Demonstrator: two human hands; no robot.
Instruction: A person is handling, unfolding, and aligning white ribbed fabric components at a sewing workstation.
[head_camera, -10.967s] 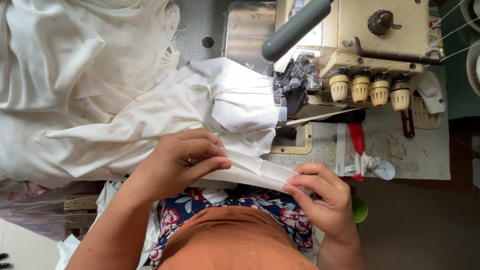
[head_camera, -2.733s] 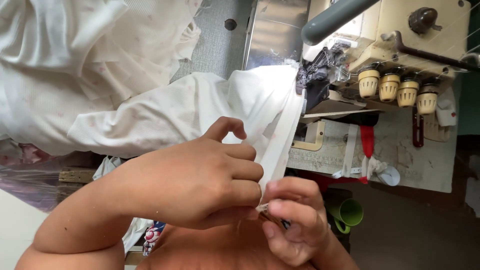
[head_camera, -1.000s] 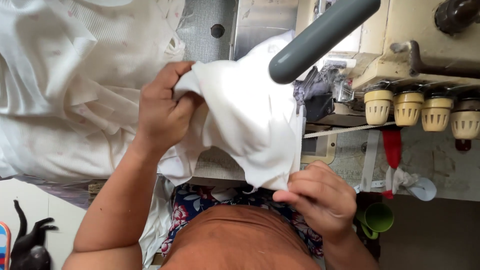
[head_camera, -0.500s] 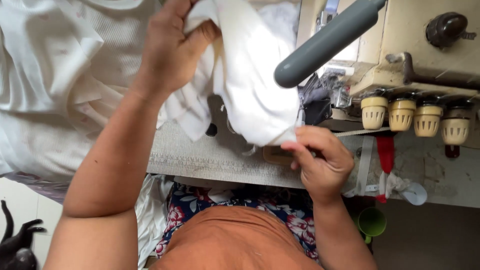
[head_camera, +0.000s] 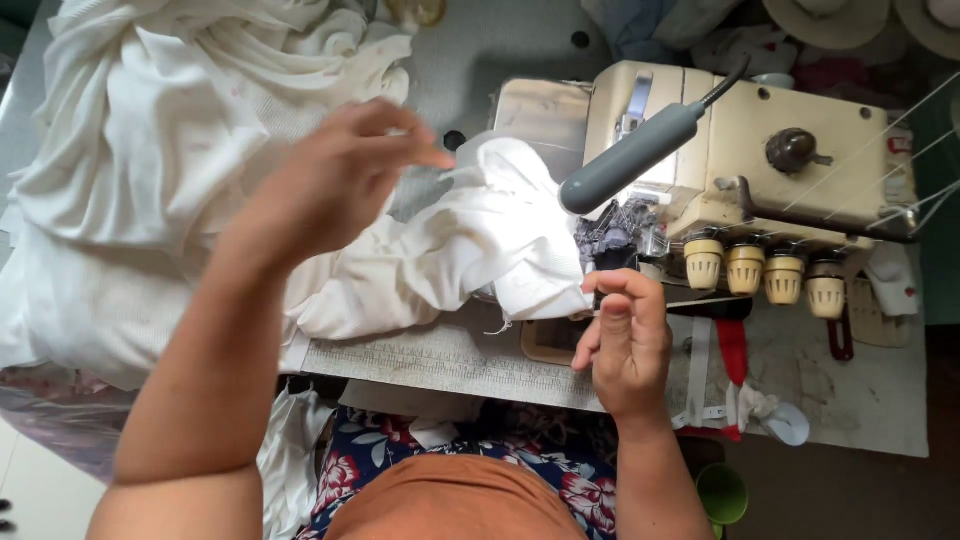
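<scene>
A crumpled piece of white fabric (head_camera: 480, 240) lies on the grey table (head_camera: 440, 355) in front of a cream overlock sewing machine (head_camera: 760, 130). My right hand (head_camera: 625, 345) pinches the fabric's lower right corner between thumb and forefinger, close to the machine's foot. My left hand (head_camera: 340, 180) hovers, blurred, over the fabric's left side, fingertips together and pointing right at the fabric's upper edge. Whether it grips that edge is unclear.
A big heap of white cloth (head_camera: 150, 180) covers the table's left side. A grey lamp arm (head_camera: 630, 160) juts out over the needle area. Several cream tension knobs (head_camera: 765, 275) line the machine's front. A green cup (head_camera: 722, 492) sits below the table edge.
My left hand has come down from holding the fabric high; the fabric now lies bunched on the table. My right hand stays by the machine's foot.
</scene>
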